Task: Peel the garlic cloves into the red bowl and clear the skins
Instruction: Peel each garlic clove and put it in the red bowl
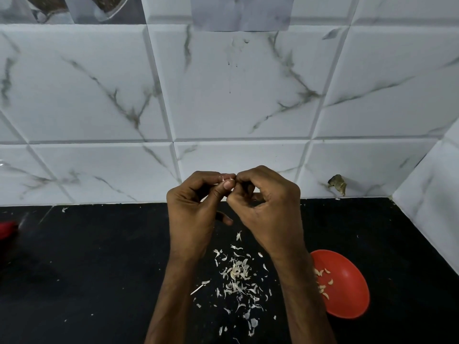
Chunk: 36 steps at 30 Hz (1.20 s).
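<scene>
My left hand (196, 207) and my right hand (268, 202) are raised together above the black counter (99, 269). Between their fingertips they pinch a small garlic clove (228, 180), of which only a white scrap shows. Below the hands a scatter of white garlic skins (238, 276) lies on the counter. The red bowl (347, 286) sits at the right, partly behind my right forearm, with several peeled cloves (324, 281) inside.
A white marble-patterned tiled wall (223, 95) rises right behind the counter and turns a corner at the right. A red object (7, 229) lies at the counter's far left edge. A dark chipped spot (337, 184) marks the wall near its base.
</scene>
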Tool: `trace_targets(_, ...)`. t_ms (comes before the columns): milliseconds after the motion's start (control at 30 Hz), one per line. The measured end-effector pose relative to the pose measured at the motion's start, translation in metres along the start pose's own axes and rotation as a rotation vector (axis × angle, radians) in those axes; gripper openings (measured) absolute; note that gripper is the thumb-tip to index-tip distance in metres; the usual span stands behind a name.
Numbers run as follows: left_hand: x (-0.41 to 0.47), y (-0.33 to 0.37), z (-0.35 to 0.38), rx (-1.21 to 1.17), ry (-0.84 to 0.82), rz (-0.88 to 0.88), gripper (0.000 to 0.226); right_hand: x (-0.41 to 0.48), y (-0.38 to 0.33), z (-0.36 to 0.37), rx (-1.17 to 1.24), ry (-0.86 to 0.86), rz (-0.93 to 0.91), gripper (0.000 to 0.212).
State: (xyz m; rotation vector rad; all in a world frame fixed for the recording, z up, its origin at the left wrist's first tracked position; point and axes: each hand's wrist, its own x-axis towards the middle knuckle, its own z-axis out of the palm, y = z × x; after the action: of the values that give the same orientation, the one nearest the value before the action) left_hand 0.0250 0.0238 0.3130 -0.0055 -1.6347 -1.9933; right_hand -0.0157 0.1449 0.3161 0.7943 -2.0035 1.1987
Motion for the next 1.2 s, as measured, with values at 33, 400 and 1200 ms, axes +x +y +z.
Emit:
trace_targets(33,0.000,0.000,0.000,0.013,-0.006,0.002,0.013,0.000,0.000,0.001,-0.002,0.004,0.004,0.001)
trace_targets(400,0.001,-0.003,0.001,0.045,-0.068,-0.006,0.018,-0.002,-0.002,0.003,0.069,-0.009,0.120,0.005)
trace_targets(1200,0.000,-0.002,-0.005,-0.216,0.103,-0.203,0.021,-0.082,0.099,0.069,-0.233,-0.413,0.695,0.020)
